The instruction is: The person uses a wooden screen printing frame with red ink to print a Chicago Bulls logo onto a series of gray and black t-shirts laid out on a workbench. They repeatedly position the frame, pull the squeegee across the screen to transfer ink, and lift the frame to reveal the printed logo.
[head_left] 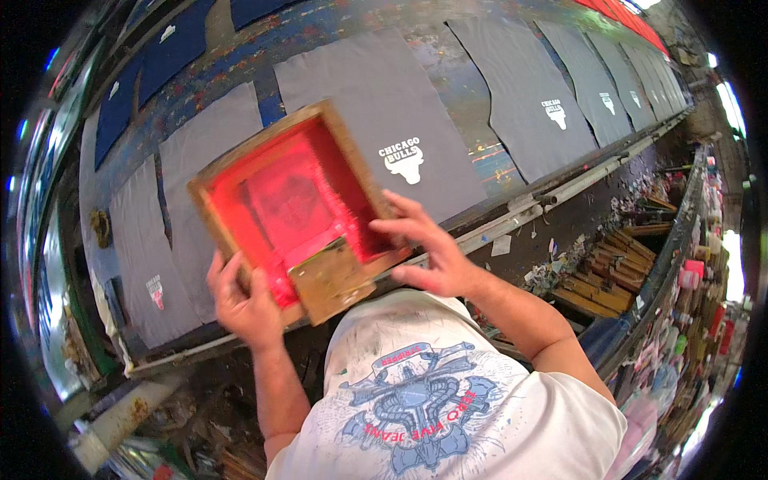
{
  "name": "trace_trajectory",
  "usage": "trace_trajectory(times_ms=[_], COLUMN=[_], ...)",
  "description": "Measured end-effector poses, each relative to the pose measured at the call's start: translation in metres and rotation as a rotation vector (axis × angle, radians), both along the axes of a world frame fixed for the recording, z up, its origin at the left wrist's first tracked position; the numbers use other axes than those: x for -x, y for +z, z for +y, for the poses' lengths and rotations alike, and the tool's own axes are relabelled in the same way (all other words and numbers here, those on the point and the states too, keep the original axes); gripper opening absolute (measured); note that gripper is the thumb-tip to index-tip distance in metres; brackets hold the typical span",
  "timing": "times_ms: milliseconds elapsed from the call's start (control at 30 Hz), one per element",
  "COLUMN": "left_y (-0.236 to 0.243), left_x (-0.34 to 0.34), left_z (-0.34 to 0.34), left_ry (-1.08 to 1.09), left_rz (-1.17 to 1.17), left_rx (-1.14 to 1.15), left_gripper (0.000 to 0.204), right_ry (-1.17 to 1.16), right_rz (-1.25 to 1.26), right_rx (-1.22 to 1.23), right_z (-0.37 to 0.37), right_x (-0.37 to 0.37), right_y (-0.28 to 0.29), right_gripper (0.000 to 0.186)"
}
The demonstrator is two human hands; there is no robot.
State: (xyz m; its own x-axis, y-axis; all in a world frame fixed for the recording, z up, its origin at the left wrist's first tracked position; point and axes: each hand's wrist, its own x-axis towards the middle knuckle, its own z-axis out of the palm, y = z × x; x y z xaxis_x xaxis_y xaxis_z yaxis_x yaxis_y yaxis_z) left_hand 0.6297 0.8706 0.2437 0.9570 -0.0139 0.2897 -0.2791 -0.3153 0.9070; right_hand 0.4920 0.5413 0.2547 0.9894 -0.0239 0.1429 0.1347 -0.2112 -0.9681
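A screen-printing frame (264,138) with wooden sides hangs tilted in front of me, red ink smeared over its mesh and inner walls. My left hand (250,304) grips its left side near the close corner. On the opposite side, my right hand (432,254) holds the near right edge, fingers over the rim. A squeegee with a flat wooden board (330,280) rests inside, leaning on the near wall. Beneath the frame lie grey fabric pieces (352,72). The piece to its right bears a white horned-head print (402,162); the lower-left piece has a white-and-red print (156,294).
The long, paint-stained table (436,60) carries more grey pieces (524,88) toward the far right and dark blue ones (172,60) at the far left. A pale rail (512,214) runs along its near edge. Wooden squeegees (604,276) and bottles (690,276) crowd the right side.
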Motion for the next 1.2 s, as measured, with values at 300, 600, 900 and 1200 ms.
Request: trace_trajectory(times_ms=[300,600,900,1200], left_y=[-0.039,-0.075,-0.082,-0.080], left_x=[0.036,0.035,0.038,0.039], left_z=[-0.174,-0.191,-0.196,-0.196], left_ry=[-0.054,-0.074,-0.059,-0.073], left_rz=[-0.032,0.078,0.190,0.255], left_rx=[0.006,0.055,0.219,0.284], left_gripper=[0.034,0.028,0.027,0.027], right_ry=[-0.212,-0.219,-0.185,-0.188], right_rz=[0.102,0.181,0.193,0.207], right_rx=[-0.001,0.007,-0.022,-0.055], right_z=[-0.133,-0.158,-0.166,-0.167], right_x=[0.048,0.056,0.053,0.053], right_y=[-0.015,-0.030,-0.032,-0.032], right_gripper=[0.068,0.067,0.068,0.065])
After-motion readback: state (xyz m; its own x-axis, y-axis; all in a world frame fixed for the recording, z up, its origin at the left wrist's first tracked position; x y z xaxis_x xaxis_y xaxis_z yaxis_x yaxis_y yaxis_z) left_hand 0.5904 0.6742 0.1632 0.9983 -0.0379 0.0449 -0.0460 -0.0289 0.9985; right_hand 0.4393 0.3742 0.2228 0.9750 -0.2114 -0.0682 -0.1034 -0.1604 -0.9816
